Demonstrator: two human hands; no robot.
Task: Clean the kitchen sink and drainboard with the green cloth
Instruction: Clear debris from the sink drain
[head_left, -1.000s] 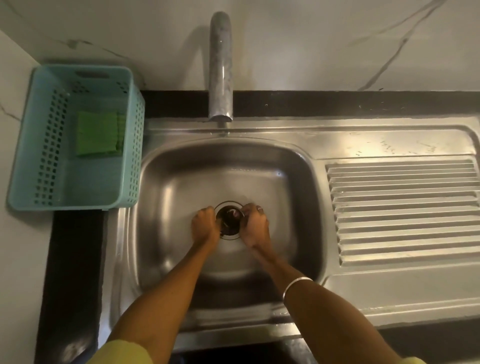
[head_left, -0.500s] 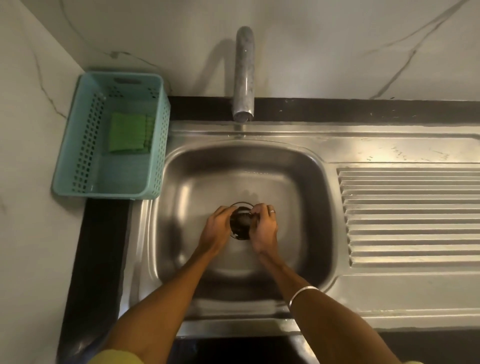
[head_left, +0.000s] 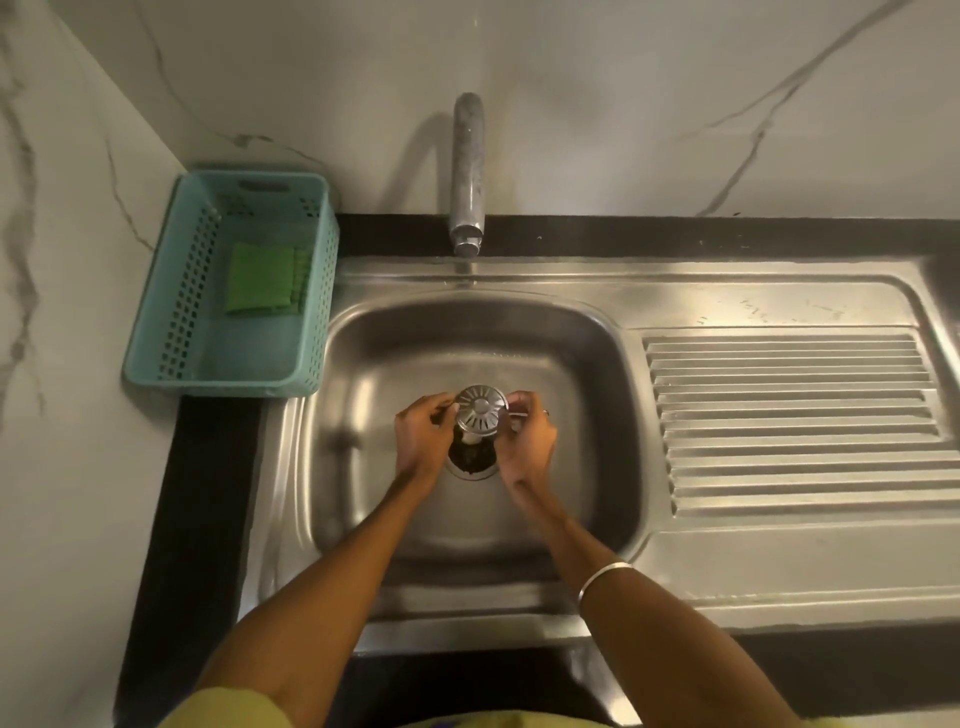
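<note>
Both hands are down in the steel sink (head_left: 587, 415). My left hand (head_left: 422, 436) and my right hand (head_left: 525, 441) pinch the rim of a round metal drain strainer (head_left: 480, 408) from either side, holding it lifted above the open drain hole (head_left: 471, 457). The folded green cloth (head_left: 264, 279) lies in a teal plastic basket (head_left: 171, 296) on the counter, left of the sink and apart from both hands. The ribbed drainboard (head_left: 789, 415) stretches to the right of the basin.
A steel tap (head_left: 467, 171) hangs over the back rim of the sink. White marble walls close the back and the left. A black counter edge (head_left: 197, 519) frames the sink at the left and front.
The strainer sat in the drain with both hands working at it; now it is lifted out and held above the hole. The camera has shifted, so the whole scene sits further right and lower.
</note>
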